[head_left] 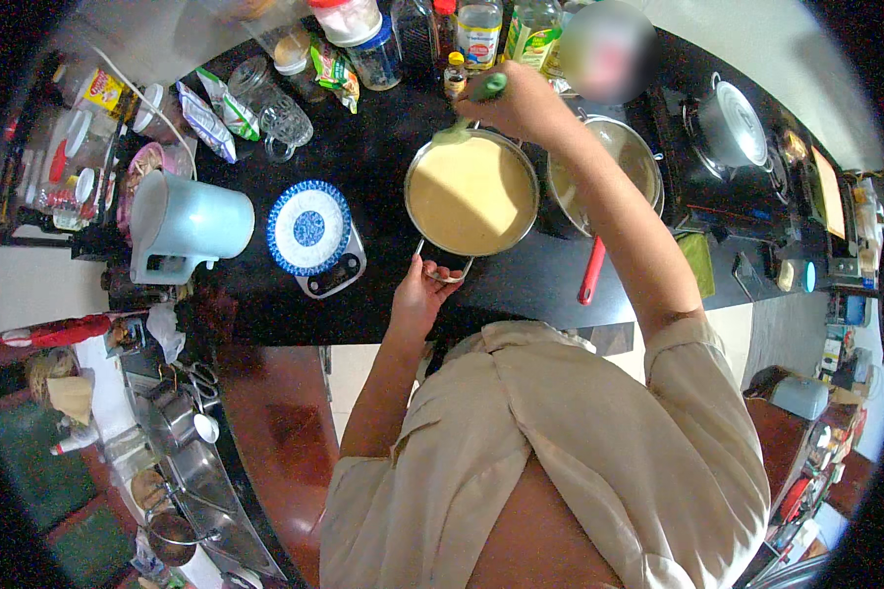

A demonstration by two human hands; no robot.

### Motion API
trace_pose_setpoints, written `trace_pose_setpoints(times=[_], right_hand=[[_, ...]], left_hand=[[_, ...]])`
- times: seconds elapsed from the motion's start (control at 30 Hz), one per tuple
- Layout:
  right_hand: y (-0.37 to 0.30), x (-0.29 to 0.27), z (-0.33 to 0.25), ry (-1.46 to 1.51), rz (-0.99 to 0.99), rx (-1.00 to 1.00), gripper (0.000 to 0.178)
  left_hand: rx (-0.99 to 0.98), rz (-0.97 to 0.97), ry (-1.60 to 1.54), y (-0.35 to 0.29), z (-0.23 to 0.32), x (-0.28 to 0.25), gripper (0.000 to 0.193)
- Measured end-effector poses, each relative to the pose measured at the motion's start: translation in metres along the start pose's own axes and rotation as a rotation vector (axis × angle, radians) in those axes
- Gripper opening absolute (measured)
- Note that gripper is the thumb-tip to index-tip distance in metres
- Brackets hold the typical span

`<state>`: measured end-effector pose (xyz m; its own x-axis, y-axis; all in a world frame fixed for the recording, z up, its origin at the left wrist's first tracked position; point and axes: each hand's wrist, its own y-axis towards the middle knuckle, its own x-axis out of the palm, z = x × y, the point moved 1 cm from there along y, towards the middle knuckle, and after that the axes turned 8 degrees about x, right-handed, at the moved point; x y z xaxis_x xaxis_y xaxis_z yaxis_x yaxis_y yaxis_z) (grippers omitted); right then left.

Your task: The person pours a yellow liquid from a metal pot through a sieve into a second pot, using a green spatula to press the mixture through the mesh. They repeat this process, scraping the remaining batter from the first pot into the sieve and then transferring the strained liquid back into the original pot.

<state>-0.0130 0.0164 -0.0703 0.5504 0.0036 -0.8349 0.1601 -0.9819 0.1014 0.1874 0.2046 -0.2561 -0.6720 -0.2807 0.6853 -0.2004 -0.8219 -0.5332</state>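
A round metal pot (534, 187) filled with smooth pale yellow batter (467, 201) stands on the black counter in front of me. My left hand (430, 287) is closed on the pot's near loop handle (452, 279). Over the pot's far rim, my right hand (523, 106) grips a green spatula (452, 134), its blade end down at the rim on the far left side. Whether the blade dips into the batter is hard to tell. A shadow falls across part of the batter. My right forearm passes above a metal pan (614, 147) and partly covers it.
A red handle (591, 270) points toward me from the pan. Left of the pot, a blue-and-white plate (309, 228) sits on a kitchen scale (342, 278), with a pale blue pitcher (192, 228) beyond. Jars and bottles (478, 37) line the back; a lidded pot (735, 126) stands on the stove.
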Motion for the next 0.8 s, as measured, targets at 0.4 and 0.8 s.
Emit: trace_pose_setpoints(times=[0.4, 0.8], right_hand=[[-0.041, -0.019, -0.067, 0.103, -0.497, -0.447, 0.016], [-0.036, -0.05, -0.02, -0.002, -0.085, 0.048, 0.028]], left_hand=[[-0.05, -0.08, 0.17, 0.026, 0.052, -0.025, 0.041], [-0.073, 0.024, -0.229, 0.042, 0.063, 0.0, 0.034]])
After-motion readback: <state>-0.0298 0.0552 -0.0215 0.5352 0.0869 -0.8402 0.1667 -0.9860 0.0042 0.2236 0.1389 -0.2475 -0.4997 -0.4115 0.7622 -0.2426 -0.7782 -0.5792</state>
